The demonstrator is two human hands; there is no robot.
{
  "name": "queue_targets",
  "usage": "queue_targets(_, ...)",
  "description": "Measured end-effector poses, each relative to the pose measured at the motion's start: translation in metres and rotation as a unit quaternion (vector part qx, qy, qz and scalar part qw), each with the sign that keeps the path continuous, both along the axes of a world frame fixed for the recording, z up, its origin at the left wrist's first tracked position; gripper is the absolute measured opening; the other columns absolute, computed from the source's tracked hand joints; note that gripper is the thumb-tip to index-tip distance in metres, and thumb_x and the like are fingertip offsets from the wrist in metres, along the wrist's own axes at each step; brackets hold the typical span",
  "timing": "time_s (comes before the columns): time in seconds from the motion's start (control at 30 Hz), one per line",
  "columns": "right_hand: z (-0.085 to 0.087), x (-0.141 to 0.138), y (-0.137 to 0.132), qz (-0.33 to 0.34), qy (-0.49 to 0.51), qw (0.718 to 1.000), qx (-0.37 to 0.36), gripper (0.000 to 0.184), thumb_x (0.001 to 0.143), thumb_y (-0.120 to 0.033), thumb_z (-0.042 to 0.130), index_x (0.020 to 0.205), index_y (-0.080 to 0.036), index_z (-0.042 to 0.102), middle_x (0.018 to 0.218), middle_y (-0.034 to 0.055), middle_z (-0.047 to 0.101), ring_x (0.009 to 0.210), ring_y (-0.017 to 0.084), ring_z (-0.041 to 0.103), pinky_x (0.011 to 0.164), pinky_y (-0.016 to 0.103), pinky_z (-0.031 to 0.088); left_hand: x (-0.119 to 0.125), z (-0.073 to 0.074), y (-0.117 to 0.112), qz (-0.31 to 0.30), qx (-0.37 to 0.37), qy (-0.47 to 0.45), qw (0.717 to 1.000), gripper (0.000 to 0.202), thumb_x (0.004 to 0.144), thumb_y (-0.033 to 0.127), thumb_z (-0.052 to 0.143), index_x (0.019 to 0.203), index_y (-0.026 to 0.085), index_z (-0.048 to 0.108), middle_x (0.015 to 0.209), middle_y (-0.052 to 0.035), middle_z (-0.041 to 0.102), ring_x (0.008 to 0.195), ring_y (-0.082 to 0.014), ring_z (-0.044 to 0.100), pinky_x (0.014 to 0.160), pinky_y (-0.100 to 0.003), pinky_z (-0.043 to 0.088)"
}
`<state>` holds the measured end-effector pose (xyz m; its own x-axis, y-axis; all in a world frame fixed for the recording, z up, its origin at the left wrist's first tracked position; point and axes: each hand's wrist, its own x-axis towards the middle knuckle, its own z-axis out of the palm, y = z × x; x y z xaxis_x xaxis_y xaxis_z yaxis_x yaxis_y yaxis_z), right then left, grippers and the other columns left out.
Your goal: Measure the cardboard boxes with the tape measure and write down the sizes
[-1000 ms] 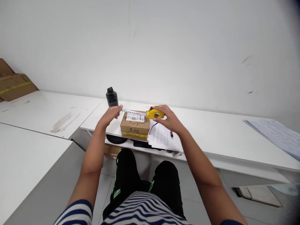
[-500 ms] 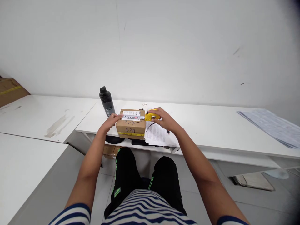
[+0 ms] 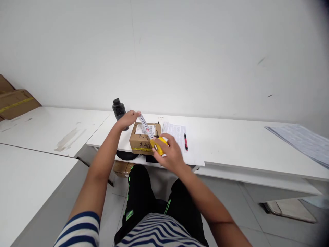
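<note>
The light is bright and even, with soft shade under the surface point(image 3: 239, 144) — digits on the tape blade point(image 3: 146, 127) are readable, but the right edge is blurred — its top corner dark

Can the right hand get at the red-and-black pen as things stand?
Probably yes: the pen lies uncovered just to the right of the right hand, nothing visible between, though that hand likely must first release the yellow tape measure.

One bare left hand point(image 3: 128, 120), one bare right hand point(image 3: 170, 154), one yellow tape measure point(image 3: 157, 146), one white-labelled brown cardboard box point(image 3: 137, 141), one dark plastic bottle point(image 3: 119, 109), one red-and-black pen point(image 3: 185, 141).
</note>
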<state>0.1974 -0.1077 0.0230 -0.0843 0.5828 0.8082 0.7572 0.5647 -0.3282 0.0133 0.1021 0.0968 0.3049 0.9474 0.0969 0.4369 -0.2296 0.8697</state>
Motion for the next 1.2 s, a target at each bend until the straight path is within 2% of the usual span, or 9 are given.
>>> queue_targets(0.1,-0.007,-0.045,0.008,-0.014,0.042,0.999,-0.009,0.043,0.088,-0.023,0.053,0.130,-0.030,0.058,0.123,0.0143,0.056,0.111,0.032,0.058,0.089,0.050,0.055,0.034,-0.001,0.012,-0.069,-0.005,0.066,0.995,0.044,0.079,0.060,0.063,0.068,0.018,0.056,0.066,-0.0059,0.059,0.069,-0.0202,0.056,0.066,-0.032,0.043)
queue_targets(0.17,-0.008,-0.063,0.020,-0.021,0.039,0.999,-0.026,0.043,0.087,-0.021,0.052,0.128,-0.028,0.059,0.122,0.0143,0.057,0.111,0.032,0.058,0.092,0.051,0.054,0.048,-0.011,0.016,-0.056,0.029,0.148,0.987,0.043,0.079,0.060,0.061,0.066,0.019,0.054,0.068,-0.0074,0.060,0.070,-0.0225,0.057,0.067,-0.034,0.041)
queue_targets(0.27,-0.004,-0.071,0.035,-0.036,0.026,0.997,-0.063,0.042,0.083,-0.020,0.054,0.124,-0.027,0.062,0.121,0.0135,0.058,0.108,0.032,0.059,0.089,0.050,0.055,0.054,-0.031,0.017,-0.021,0.093,0.248,0.964,0.042,0.082,0.060,0.054,0.070,0.020,0.056,0.076,-0.0094,0.064,0.072,-0.0241,0.056,0.067,-0.035,0.038)
queue_targets(0.37,0.002,-0.069,0.036,-0.050,0.008,0.992,-0.117,0.039,0.082,-0.022,0.055,0.121,-0.025,0.064,0.123,0.0141,0.058,0.102,0.032,0.061,0.079,0.047,0.057,0.049,-0.042,0.015,-0.063,0.114,0.227,0.965,0.039,0.084,0.059,0.049,0.078,0.022,0.059,0.084,-0.0074,0.066,0.072,-0.0225,0.056,0.063,-0.033,0.036)
queue_targets(0.57,0.006,-0.070,0.025,-0.053,-0.008,0.980,-0.190,0.035,0.087,-0.026,0.052,0.119,-0.022,0.064,0.131,0.0165,0.053,0.105,0.033,0.062,0.075,0.044,0.057,0.043,-0.041,0.015,-0.127,0.075,0.163,0.976,0.043,0.079,0.060,0.055,0.061,0.021,0.051,0.063,-0.0025,0.054,0.058,-0.0173,0.046,0.056,-0.031,0.032)
queue_targets(0.83,0.001,-0.074,0.029,-0.055,-0.002,0.982,-0.183,0.036,0.088,-0.026,0.052,0.122,-0.026,0.063,0.132,0.0141,0.054,0.107,0.032,0.062,0.076,0.043,0.058,0.046,-0.043,0.015,-0.145,0.074,0.147,0.976,0.042,0.077,0.058,0.057,0.058,0.021,0.049,0.059,-0.0006,0.049,0.055,-0.0152,0.040,0.055,-0.031,0.028)
queue_targets(0.97,-0.002,-0.070,0.027,-0.038,0.029,0.990,-0.135,0.037,0.090,-0.024,0.049,0.125,-0.025,0.061,0.130,0.0146,0.054,0.114,0.031,0.059,0.087,0.045,0.057,0.045,-0.043,0.016,-0.120,0.116,0.169,0.972,0.041,0.082,0.056,0.053,0.060,0.021,0.054,0.065,-0.0030,0.056,0.062,-0.0179,0.048,0.060,-0.032,0.034)
queue_targets(1.1,-0.012,-0.045,0.020,-0.022,0.096,0.993,-0.059,0.036,0.094,-0.028,0.046,0.128,-0.025,0.057,0.132,0.0147,0.053,0.127,0.029,0.052,0.105,0.049,0.047,0.041,-0.035,-0.002,-0.066,0.209,0.172,0.960,0.041,0.090,0.053,0.043,0.077,0.020,0.065,0.090,-0.0078,0.066,0.084,-0.0229,0.059,0.077,-0.034,0.042)
queue_targets(1.2,-0.026,-0.013,0.016,-0.060,0.219,0.972,-0.066,0.038,0.096,-0.038,0.044,0.132,-0.026,0.052,0.141,0.0153,0.046,0.136,0.029,0.044,0.111,0.053,0.040,0.033,-0.033,-0.025,-0.077,0.230,0.185,0.952,0.050,0.093,0.057,0.039,0.119,0.021,0.062,0.123,-0.0101,0.064,0.110,-0.0264,0.059,0.094,-0.036,0.041)
